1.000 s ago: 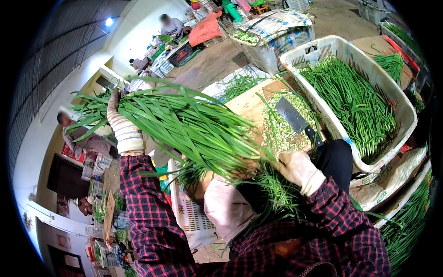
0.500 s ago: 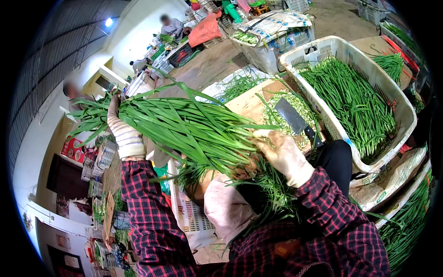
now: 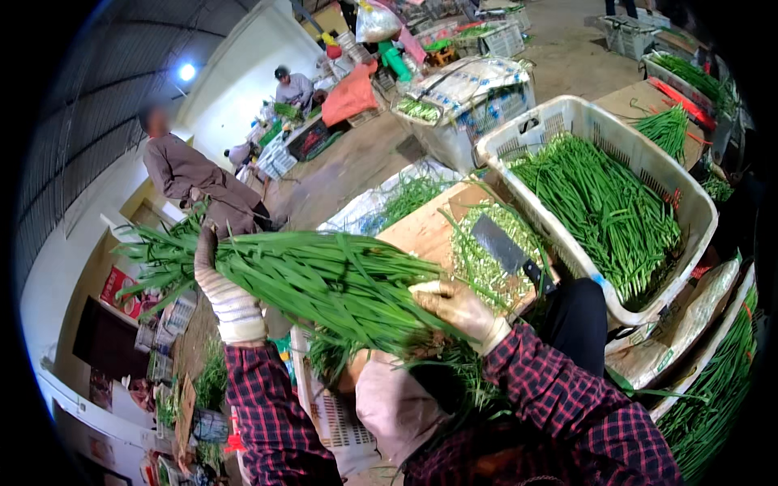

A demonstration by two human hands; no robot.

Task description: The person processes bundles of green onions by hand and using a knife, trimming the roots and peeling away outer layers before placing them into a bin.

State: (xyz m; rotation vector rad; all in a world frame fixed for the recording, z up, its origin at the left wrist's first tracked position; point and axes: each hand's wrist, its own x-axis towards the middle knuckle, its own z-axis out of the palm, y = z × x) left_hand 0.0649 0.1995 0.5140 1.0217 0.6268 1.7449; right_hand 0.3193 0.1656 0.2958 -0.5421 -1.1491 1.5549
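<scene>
A long bunch of garlic chives [image 3: 324,275] lies across in front of me, leafy tips to the left and stem ends to the right. My left hand [image 3: 227,296], in a striped knit glove, is closed round the leafy part; its fingers are partly hidden behind the leaves. At the stem end my right hand [image 3: 462,309], in a pale stained glove, pinches some of the chives. Just beyond it, a cleaver [image 3: 498,243] with a black handle rests on chopped pale stem bits [image 3: 474,271] on a wooden board [image 3: 417,231].
A white plastic crate [image 3: 559,253] full of chives stands at the right. Behind the board is a covered crate [image 3: 478,134]. More chives [image 3: 713,397] lie at the lower right. One person [image 3: 198,174] stands at the left; another [image 3: 296,91] sits farther back.
The bunch has dropped lower in view. My right hand has moved left and down along the stem ends. The person at the left now shows more fully.
</scene>
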